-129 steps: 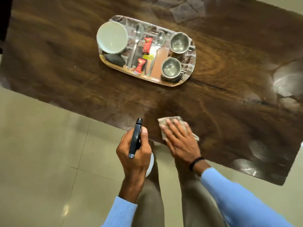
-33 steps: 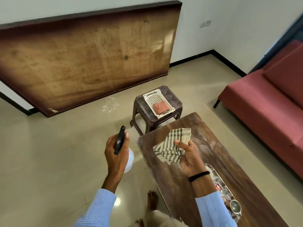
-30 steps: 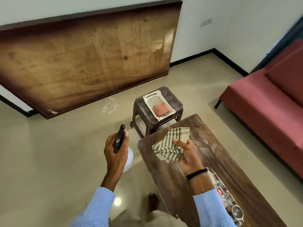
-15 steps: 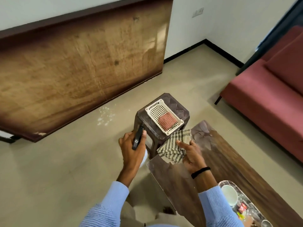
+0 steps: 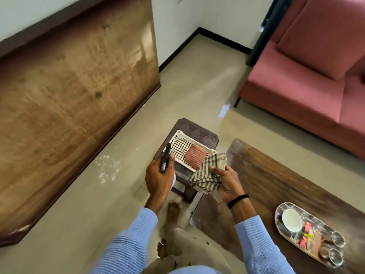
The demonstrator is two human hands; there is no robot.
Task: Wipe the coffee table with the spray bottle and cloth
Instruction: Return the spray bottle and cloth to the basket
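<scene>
Carrying the spray bottle (image 5: 165, 161) clenched in your left hand (image 5: 159, 179) and the striped cloth (image 5: 207, 173) pinched in your right hand (image 5: 227, 181), you seem finished wiping, so next lower both into the white basket (image 5: 178, 148) on the stool (image 5: 199, 131).

Soft, even daylight fills the room. A bright patch of glare lies on the floor (image 5: 224, 110) near the sofa (image 5: 308, 76), and a pale sheen crosses the wooden board (image 5: 79, 95). Motion blur smears the board, the tabletop (image 5: 276, 180) and the tray (image 5: 284, 234). Straight lines bow toward the edges.
</scene>
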